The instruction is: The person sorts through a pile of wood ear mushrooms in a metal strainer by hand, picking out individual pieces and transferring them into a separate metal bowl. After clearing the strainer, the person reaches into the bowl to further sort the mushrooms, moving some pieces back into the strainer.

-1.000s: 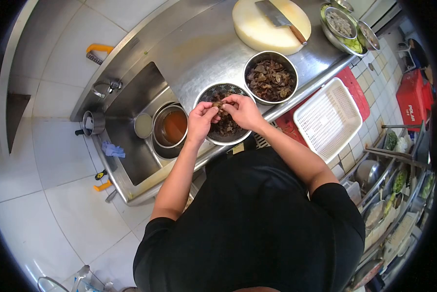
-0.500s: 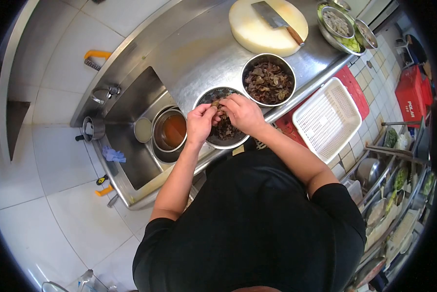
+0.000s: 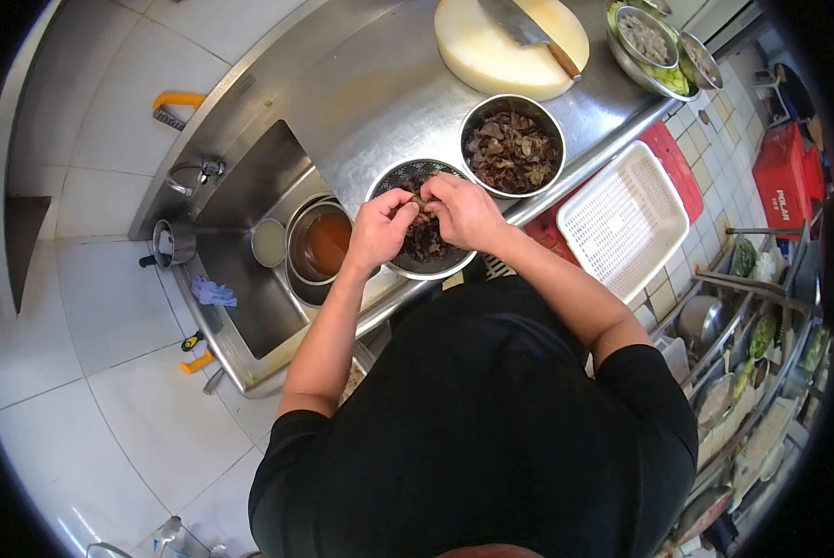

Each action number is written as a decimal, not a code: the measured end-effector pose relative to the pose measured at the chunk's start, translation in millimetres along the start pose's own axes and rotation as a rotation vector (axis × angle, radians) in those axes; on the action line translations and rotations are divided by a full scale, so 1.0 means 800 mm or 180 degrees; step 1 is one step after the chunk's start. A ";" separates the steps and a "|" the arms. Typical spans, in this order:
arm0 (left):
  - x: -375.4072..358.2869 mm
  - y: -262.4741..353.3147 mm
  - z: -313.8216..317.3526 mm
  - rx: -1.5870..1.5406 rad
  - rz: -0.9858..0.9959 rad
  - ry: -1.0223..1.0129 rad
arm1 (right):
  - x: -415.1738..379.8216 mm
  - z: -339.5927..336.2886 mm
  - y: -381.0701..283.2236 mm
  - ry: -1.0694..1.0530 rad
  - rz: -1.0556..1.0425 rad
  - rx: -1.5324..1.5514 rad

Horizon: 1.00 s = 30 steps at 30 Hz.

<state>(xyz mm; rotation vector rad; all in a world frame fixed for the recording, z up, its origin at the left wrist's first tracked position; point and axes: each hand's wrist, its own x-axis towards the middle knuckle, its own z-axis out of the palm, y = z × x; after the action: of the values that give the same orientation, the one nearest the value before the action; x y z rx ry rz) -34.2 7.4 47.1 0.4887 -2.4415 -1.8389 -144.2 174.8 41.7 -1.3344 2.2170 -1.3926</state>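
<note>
Both my hands meet over a perforated metal colander (image 3: 450, 267) that holds dark brown, leafy pieces (image 3: 423, 240). My left hand (image 3: 380, 226) pinches one side of a small brownish piece (image 3: 418, 206); my right hand (image 3: 461, 210) pinches its other side. The fingertips nearly touch. Just beyond my right hand stands a metal bowl (image 3: 560, 167) filled with more dark pieces (image 3: 513, 152).
A cleaver (image 3: 526, 32) lies on a thick round board (image 3: 463, 56). To the left, a sink (image 3: 250, 296) holds metal bowls (image 3: 298, 270). A white basket (image 3: 624, 223) is at the right, below the counter edge. Filled bowls (image 3: 648, 42) stand at the far right corner.
My fingertips have drawn closer together around the small piece. The whole view has shifted slightly, with the counter objects a little higher in it.
</note>
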 end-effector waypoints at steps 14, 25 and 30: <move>0.005 -0.042 0.036 -0.1697 0.0135 0.0080 | -0.018 0.038 0.012 0.0759 0.0969 0.0943; 0.008 -0.058 0.039 -0.2034 -0.0102 -0.0243 | -0.024 0.019 0.002 0.0850 0.0317 -0.0158; 0.003 -0.055 0.038 -0.1646 0.0011 -0.0017 | -0.027 0.009 0.006 0.0424 0.0759 0.0021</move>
<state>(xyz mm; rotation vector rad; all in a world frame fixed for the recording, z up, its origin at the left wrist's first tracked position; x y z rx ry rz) -33.1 24.1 -3.8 0.4347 -1.8472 -2.3471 -130.7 188.1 27.9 -0.9613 2.3611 -1.4342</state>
